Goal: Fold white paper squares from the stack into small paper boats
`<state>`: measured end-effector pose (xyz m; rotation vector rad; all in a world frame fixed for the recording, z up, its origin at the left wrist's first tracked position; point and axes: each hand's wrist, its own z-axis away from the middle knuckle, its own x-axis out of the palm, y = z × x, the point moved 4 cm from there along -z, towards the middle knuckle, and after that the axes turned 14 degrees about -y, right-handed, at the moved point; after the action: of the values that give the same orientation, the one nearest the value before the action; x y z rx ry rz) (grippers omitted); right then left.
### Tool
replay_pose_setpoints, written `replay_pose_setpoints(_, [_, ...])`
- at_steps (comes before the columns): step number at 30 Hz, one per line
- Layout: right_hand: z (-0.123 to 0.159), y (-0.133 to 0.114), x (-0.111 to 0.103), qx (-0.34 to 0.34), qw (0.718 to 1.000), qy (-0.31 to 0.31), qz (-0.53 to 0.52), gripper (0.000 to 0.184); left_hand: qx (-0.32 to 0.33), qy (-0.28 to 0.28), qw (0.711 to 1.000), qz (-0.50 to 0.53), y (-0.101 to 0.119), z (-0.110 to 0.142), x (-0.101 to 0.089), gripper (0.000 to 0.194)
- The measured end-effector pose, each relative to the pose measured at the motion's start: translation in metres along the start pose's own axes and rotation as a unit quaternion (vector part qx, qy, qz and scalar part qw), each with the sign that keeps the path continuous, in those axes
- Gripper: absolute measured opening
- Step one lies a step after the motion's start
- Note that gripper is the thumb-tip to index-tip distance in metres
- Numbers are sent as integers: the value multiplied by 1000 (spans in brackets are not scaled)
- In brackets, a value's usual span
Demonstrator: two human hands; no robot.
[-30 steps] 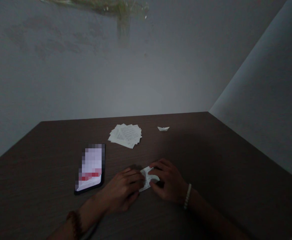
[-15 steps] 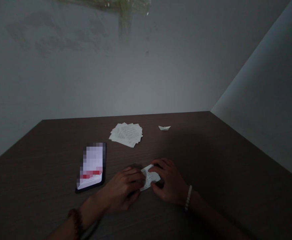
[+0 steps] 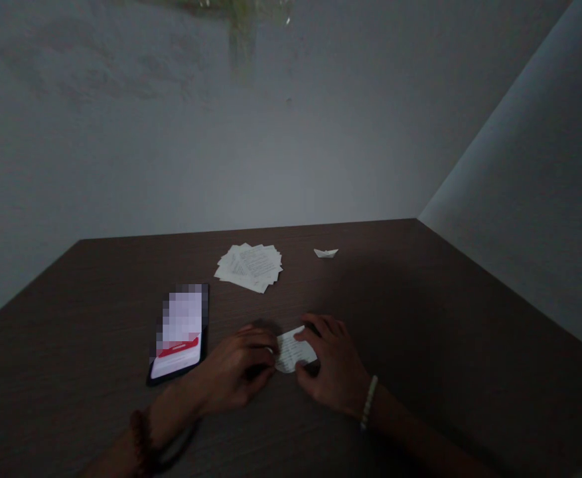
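A small piece of printed paper (image 3: 291, 352) lies on the table between my two hands. My left hand (image 3: 238, 365) pinches its left end, thumb below and fingers above, and the edge there curls up slightly. From the right, my right hand (image 3: 335, 362) holds the paper against the table, its thumb and curved fingertips pressing on the right part. The paper's outer ends are partly hidden by my fingers.
A phone (image 3: 181, 332) with a lit screen lies left of my left hand. Farther back are a fanned pile of printed papers (image 3: 251, 267) and a small folded paper boat (image 3: 326, 253). The brown table (image 3: 96, 299) meets walls behind and at right.
My left hand has shifted slightly left and its fingers have closed on the paper's left end, uncovering more print. My right hand stays on the paper. The view has moved a little.
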<state>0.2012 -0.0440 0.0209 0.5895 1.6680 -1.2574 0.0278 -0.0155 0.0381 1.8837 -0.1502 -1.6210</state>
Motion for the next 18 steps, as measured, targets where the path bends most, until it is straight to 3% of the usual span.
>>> replay_pose_setpoints(5, [0,1,0,4,1000,-4,5,37,-19,8,1000,4,-1,-1,1,16])
replay_pose_setpoints(11, [1,0,0,10,1000,-5,0,36,-56,58,996,38,-6,-4,5,9])
replay_pose_setpoints(18, [1,-3,1,29,1000,-3,6,35,-92,87,989,74,-13,-14,6,16])
